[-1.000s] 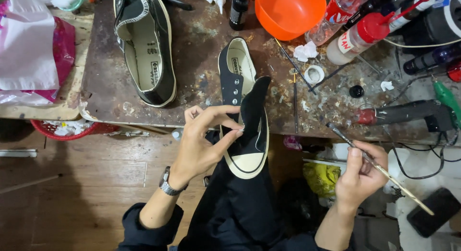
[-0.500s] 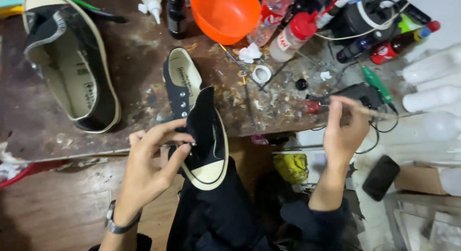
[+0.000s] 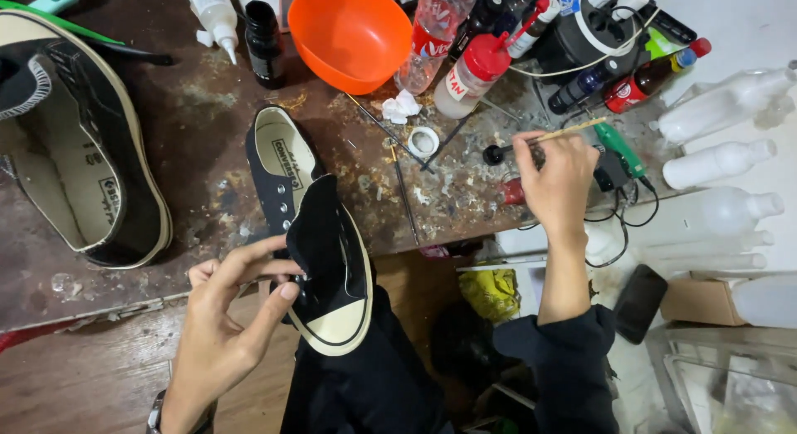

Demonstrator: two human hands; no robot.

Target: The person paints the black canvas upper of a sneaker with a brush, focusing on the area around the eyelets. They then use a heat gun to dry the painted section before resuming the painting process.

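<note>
A single head-worn camera looks steeply down from above, close over the person's lap and the near edge of the surface (image 3: 207, 152). It faces forward across the cluttered worktop, with wooden floor at lower left and white bottles (image 3: 718, 164) at right.

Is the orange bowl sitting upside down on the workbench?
No, the orange bowl stands right way up on the workbench, its open hollow facing the camera, beside a small black bottle.
</note>
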